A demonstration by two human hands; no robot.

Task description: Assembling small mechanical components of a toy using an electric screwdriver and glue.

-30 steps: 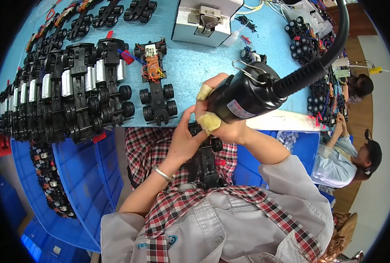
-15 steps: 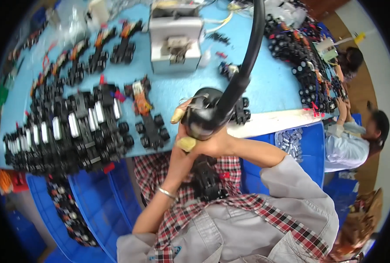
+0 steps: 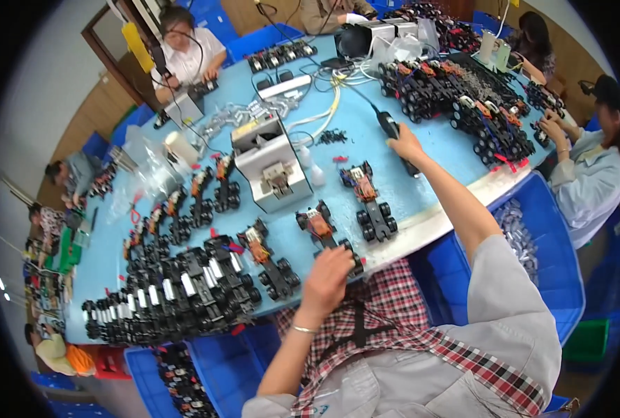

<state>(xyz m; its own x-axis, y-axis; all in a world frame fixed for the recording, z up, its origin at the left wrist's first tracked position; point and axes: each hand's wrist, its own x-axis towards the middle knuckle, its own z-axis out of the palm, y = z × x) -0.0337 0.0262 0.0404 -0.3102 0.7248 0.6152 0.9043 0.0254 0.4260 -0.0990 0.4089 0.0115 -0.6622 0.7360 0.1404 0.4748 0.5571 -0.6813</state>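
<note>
My right fingers (image 3: 402,135) wrapped a black corded tool (image 3: 388,125), upper right of centre | my left fingers (image 3: 338,256) half-curled over a wheeled chassis (image 3: 318,222), lower centre, tabletop (image 3: 411,196) edge; whether gripping, I couldn't tell

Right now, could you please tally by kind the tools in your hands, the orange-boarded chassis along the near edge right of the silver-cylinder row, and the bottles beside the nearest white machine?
Corded black tool, in the right hand: 1
Orange-boarded chassis, one at the left hand: 3
Pale bottle: 1
Total: 5
</note>
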